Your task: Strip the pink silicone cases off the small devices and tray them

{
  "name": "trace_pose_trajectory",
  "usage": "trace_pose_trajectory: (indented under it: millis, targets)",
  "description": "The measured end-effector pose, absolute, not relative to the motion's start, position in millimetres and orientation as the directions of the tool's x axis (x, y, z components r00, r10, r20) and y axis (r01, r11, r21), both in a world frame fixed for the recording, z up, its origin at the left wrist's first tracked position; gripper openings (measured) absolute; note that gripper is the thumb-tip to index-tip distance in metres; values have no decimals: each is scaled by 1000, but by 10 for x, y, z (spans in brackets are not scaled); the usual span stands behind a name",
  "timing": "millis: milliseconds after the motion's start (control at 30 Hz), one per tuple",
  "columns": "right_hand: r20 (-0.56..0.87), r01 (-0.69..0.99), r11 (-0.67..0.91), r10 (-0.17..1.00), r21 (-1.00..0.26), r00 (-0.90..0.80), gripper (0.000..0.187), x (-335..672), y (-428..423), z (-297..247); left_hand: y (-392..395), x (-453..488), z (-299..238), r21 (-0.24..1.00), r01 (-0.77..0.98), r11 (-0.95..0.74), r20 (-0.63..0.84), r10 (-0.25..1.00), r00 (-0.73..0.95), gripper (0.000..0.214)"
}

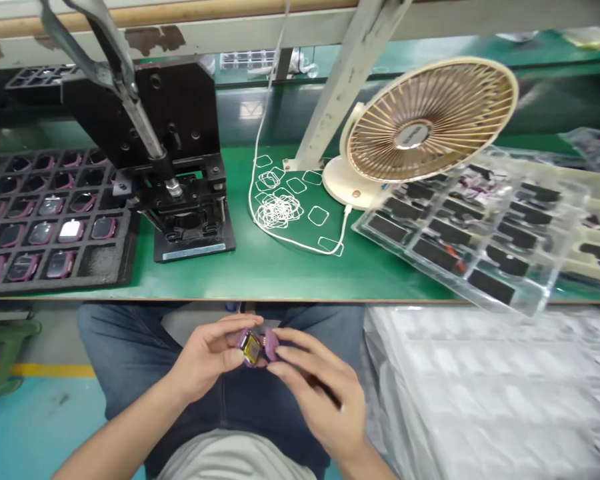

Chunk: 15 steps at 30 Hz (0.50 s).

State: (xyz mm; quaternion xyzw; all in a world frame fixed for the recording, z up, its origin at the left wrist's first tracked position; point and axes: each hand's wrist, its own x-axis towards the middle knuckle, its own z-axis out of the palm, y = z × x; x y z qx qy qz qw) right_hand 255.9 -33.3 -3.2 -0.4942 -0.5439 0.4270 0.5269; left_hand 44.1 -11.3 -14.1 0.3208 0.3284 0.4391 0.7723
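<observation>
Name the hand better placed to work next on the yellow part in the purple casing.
Right, probably: the right hand holds a thin black tool right beside the purple casing, while the left hand is busy cradling that casing.

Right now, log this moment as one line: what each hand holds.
left hand: holds purple casing | right hand: on purple casing, holds dark stick

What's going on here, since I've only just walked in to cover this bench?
A seated person holds a small purple casing with a yellowish flat part in it between the left hand and right hand, a dark slender tool in the right hand. On the green bench ahead are a foam tray of similar casings, a black hand press and a clear plastic tray of dark pieces.
</observation>
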Motion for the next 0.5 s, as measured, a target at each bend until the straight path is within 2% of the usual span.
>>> trace_pose_trajectory:
  millis: [67, 133, 300, 500]
  targets:
    - [295, 253, 294, 955, -921, -36, 33, 2550, -354, 33, -125, 424, -164, 849, -425, 315, -182, 928, 325, 44]
    - [339, 313, 351, 936, -882, -93, 42, 2521, -362, 40, -143, 413, -180, 885, -391, 251, -135, 945, 299, 46]
    - [392, 307, 408, 913, -860, -117, 46, 2450, -351, -71, -176, 390, -175, 899, -397, 185, -69, 955, 288, 45]
    - [423, 325, 446, 895, -834, -142, 45, 2434, -333, -113, -170, 368, -161, 909, -381, 169, -59, 957, 284, 46]
